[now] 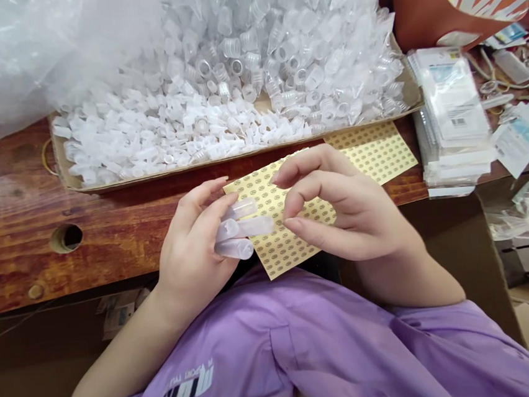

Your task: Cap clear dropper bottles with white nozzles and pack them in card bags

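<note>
My left hand point(193, 236) is closed around several translucent plastic tubes point(254, 226), whose rounded ends point right. Beneath both hands lies a pale yellow sheet of small printed oval stickers point(281, 247), its near corner hanging past the table edge. My right hand point(335, 207) hovers over this sheet, just right of the tube ends. Its fingers are curled but apart, with a gap between thumb and fingertips and nothing visible in them. A second sticker sheet point(381, 150) lies on the table behind my right hand.
A shallow cardboard tray point(196, 166) heaped with small clear and white plastic parts spans the back. Plastic bagging point(12, 54) bulges at the far left. Right stand stacked clear packets point(451, 99) and an orange-brown bin point(419, 15). The wooden table point(8, 217) has a round hole.
</note>
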Available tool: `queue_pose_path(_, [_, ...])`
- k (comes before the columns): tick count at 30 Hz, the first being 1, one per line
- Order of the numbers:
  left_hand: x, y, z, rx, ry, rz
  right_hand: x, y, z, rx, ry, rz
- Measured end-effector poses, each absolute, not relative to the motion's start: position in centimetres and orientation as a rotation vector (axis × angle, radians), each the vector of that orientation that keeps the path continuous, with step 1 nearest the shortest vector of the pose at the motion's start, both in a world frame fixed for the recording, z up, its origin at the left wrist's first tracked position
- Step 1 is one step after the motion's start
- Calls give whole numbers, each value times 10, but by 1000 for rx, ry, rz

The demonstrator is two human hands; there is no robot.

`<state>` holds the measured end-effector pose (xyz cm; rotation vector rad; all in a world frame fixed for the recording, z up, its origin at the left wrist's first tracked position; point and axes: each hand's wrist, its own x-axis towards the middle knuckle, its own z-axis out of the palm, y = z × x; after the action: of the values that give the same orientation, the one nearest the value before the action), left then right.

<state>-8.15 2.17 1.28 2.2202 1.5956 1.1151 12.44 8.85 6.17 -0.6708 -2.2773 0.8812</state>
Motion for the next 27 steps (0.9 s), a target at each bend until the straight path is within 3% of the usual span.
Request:
queue_pose_path(9, [-82, 19, 16, 2219, 1677, 1016, 121, 102, 66, -500, -2443, 873])
queue_pose_path(27, [-83, 17, 12, 2261, 1678, 1028, 115, 100, 60, -585, -2352, 784])
